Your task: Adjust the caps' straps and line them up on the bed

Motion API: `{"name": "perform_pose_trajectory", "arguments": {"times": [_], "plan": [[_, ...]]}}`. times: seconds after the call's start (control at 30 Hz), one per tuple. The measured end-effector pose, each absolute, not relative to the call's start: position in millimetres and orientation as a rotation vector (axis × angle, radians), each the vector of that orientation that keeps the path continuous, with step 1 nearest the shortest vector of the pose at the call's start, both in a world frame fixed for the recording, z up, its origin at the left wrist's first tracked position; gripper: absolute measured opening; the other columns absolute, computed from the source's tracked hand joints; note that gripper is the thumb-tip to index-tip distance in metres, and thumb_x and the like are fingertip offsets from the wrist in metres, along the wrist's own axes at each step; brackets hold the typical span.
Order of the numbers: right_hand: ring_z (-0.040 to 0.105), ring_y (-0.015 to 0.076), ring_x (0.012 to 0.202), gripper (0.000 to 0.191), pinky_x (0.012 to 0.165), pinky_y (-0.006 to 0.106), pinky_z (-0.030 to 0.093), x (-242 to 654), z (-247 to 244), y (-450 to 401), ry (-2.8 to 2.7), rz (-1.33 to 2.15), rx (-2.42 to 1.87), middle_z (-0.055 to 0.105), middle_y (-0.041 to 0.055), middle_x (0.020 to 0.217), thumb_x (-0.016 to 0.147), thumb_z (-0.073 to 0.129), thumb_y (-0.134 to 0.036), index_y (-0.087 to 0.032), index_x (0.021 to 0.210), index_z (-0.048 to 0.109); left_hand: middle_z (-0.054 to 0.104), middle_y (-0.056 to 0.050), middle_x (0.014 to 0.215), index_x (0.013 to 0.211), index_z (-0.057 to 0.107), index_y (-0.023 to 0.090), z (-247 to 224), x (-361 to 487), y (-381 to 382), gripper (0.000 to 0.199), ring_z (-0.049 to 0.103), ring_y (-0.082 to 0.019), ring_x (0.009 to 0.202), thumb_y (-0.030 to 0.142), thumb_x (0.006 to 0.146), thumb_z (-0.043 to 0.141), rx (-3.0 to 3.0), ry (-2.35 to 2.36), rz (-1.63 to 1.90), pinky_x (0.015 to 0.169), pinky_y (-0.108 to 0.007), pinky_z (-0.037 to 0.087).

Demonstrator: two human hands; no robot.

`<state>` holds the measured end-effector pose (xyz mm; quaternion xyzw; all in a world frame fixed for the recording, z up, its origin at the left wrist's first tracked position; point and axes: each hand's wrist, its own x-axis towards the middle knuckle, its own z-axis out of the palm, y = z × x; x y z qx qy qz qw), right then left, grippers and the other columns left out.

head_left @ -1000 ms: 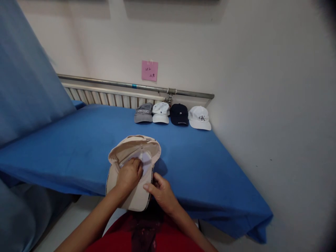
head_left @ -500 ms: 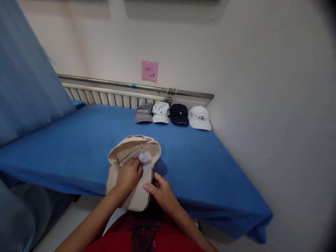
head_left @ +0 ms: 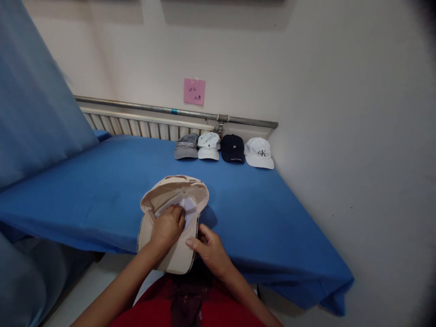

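A beige cap [head_left: 177, 261] is held upside down near the front edge of the blue-covered surface, its open inside facing me and its brim toward my body. My left hand [head_left: 168, 226] reaches into the cap, fingers curled against the pale inner lining; whatever the fingertips pinch is hidden. My right hand [head_left: 210, 250] grips the right edge of the brim, thumb on the near face and fingers behind it.
Along the back stand a grey cap [head_left: 186, 146], a white spotted cap [head_left: 209, 146], a black cap [head_left: 232, 149] and a white lettered cap [head_left: 259, 153]. Behind are a radiator [head_left: 129, 126] and pipe [head_left: 245, 121]. A blue curtain [head_left: 41, 91] hangs at left.
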<state>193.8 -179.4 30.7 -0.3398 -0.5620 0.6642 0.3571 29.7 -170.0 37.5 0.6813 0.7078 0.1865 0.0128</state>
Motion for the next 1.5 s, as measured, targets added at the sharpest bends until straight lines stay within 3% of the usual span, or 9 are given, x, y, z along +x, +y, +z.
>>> {"name": "perform_pose_trajectory", "arguments": {"times": [0.37, 1.5], "plan": [[0.060, 0.0174, 0.080, 0.029, 0.073, 0.030, 0.046, 193.5, 30.5, -179.8, -1.465, 1.709, -0.888, 0.066, 0.0005, 0.086, 0.070, 0.071, -0.038, -0.019, 0.091, 0.063, 0.069, -0.012, 0.107, 0.108, 0.067, 0.017, 35.7, 28.6, -169.5, 0.027, 0.065, -0.024, 0.094, 0.016, 0.094, 0.044, 2.123, 2.200, 0.581, 0.080, -0.033, 0.046], [0.060, 0.0174, 0.083, 0.029, 0.075, 0.030, 0.047, 194.1, 31.2, -180.3, -1.481, 1.691, -0.874, 0.068, 0.0001, 0.087, 0.072, 0.071, -0.038, -0.020, 0.093, 0.064, 0.069, -0.011, 0.100, 0.099, 0.067, 0.016, 37.4, 28.6, -170.7, 0.025, 0.064, -0.024, 0.091, 0.018, 0.095, 0.042, 2.108, 2.199, 0.578, 0.077, -0.033, 0.045]]}}
